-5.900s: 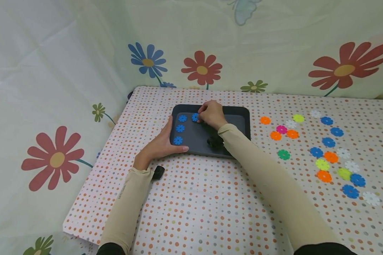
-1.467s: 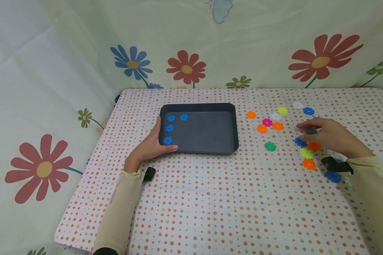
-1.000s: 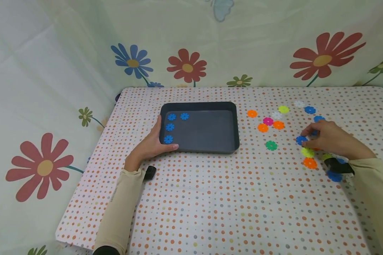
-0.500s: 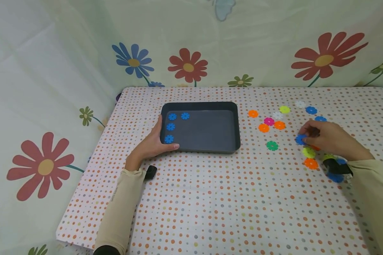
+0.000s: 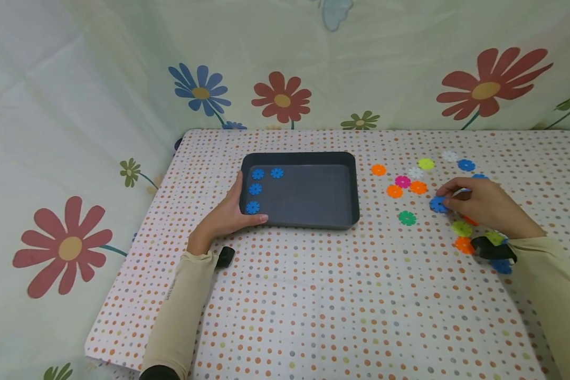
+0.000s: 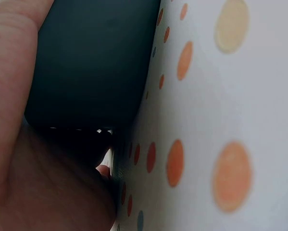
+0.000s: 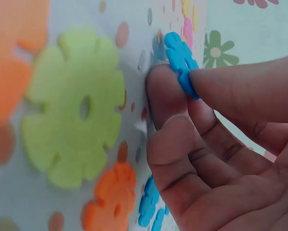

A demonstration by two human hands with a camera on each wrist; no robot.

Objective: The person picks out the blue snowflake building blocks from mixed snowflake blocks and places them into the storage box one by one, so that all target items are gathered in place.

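Dark grey rectangular tray (image 5: 313,198), middle of frame: looks like coated metal, smooth, low sheen. Blue notched plastic disc (image 5: 438,205), right of centre: smooth, pretty matt tbh. Same look on lime-green flower-shaped plastic disc (image 7: 67,120), left side of right wrist view. White polka-dot table cover (image 5: 285,311), bottom: smooth, can't tell if vinyl or paper. Beige cloth sleeve (image 5: 182,301), lower left: matt.

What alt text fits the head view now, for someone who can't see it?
A right hand pinches a blue flower-shaped disc near scattered colored discs on a dotted table, while the left hand holds the near-left corner of a dark gray tray. Four blue discs lie in the tray: three along its left side, one farther right.
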